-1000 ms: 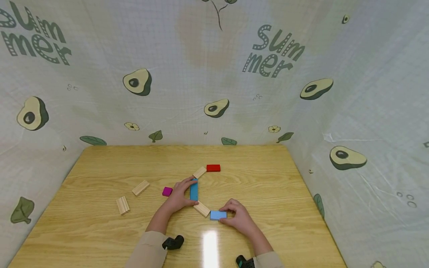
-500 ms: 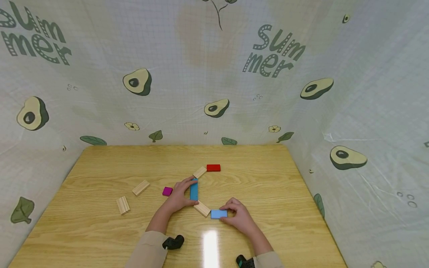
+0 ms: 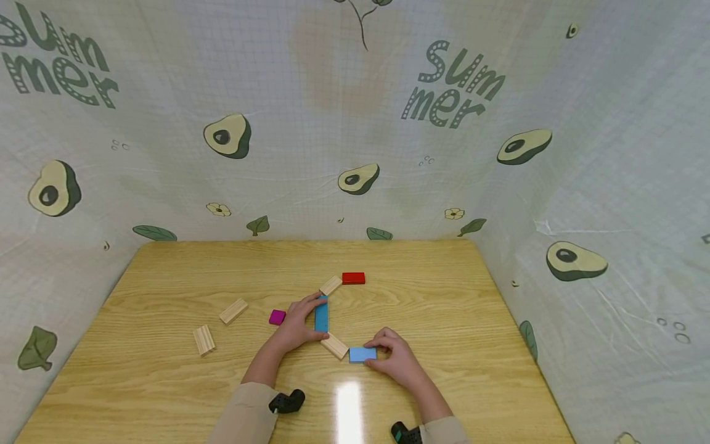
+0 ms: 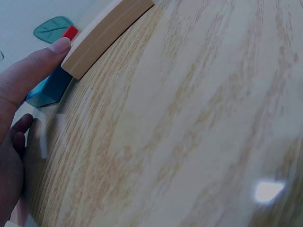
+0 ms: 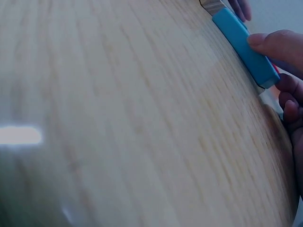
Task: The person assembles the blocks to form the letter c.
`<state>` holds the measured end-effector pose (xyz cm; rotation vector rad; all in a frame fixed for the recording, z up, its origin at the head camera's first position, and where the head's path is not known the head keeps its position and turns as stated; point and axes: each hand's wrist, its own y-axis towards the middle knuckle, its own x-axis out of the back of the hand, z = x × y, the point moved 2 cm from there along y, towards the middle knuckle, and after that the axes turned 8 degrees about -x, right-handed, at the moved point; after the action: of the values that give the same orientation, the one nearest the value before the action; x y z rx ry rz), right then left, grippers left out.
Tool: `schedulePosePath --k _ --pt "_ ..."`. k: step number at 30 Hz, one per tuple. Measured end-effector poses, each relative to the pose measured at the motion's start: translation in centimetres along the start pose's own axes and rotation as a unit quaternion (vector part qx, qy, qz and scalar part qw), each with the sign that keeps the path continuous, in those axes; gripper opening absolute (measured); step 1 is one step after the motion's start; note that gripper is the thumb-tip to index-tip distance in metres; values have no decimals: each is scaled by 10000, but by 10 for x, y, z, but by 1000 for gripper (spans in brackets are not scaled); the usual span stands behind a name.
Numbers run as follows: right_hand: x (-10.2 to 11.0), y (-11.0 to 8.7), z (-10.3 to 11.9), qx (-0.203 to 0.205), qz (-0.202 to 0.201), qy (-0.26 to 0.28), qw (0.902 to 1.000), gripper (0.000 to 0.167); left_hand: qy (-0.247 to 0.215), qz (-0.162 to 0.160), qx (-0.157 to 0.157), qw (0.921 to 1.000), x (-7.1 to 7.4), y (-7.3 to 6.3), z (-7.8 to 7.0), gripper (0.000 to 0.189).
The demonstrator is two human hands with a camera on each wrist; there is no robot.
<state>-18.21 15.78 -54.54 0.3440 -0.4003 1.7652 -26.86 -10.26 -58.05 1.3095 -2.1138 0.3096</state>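
Observation:
In the head view my right hand (image 3: 397,360) pinches the right end of a light blue block (image 3: 359,354), thumb at the near side and fingers at the far side. The block lies flat, its left end right at a plain wooden block (image 3: 335,346). My left hand (image 3: 295,325) spans a darker blue block (image 3: 321,314), with the thumb at its near end and a finger at its far end. The left wrist view shows the left thumb (image 4: 47,61) against the wooden block's corner. In the right wrist view the right thumb (image 5: 277,45) presses the light blue block's side.
Beyond the darker blue block, another wooden block (image 3: 331,285) leads to a red block (image 3: 353,279). A magenta block (image 3: 277,317) lies left of my left hand. Two loose wooden blocks, one (image 3: 233,311) farther back and one (image 3: 204,340) nearer, lie at left. Printed curtains (image 3: 299,80) surround the table.
The light blue block has shifted very slightly away from me and to the right, along with my right hand's fingertips. My left hand stays in place.

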Motion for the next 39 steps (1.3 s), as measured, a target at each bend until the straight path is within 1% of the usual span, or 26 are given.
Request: schedulePosePath --k 3,7,11,13,18,21,25,28,31,35,39 --pt "-2 3 -10 -128 -77 -46 9999 25 29 6 0 10000 0 0 0 82" --pt "-6 10 -31 -163 -127 -121 9997 26 43 21 4 10000 0 0 0 82" --pt "-6 12 -38 -56 -88 14 9999 28 27 15 -17 10000 0 0 -1 82" --pt "-5 11 -38 -29 -44 67 10000 29 20 3 -24 10000 0 -1 -2 82" --pt "-4 11 -38 17 -19 -99 9999 27 42 -59 -52 10000 0 -1 -3 82" --pt "-3 7 -28 22 -11 -57 10000 28 86 -73 -57 9999 -2 0 -2 81" --pt "0 0 -7 -22 73 -19 10000 30 105 -49 -19 9999 -3 -1 0 81" --pt "2 -3 -1 -101 126 -49 9999 31 65 -36 -22 10000 -3 -2 0 81" --pt "2 -4 -1 -108 135 -43 9998 31 4 -35 -56 10000 -2 -2 -1 82" --pt "1 -3 -5 -37 88 9 10000 31 -45 -51 -24 10000 -2 -2 -1 81" --pt "-2 3 -18 -48 21 22 10000 32 -159 -204 48 9997 -3 -5 -1 80"
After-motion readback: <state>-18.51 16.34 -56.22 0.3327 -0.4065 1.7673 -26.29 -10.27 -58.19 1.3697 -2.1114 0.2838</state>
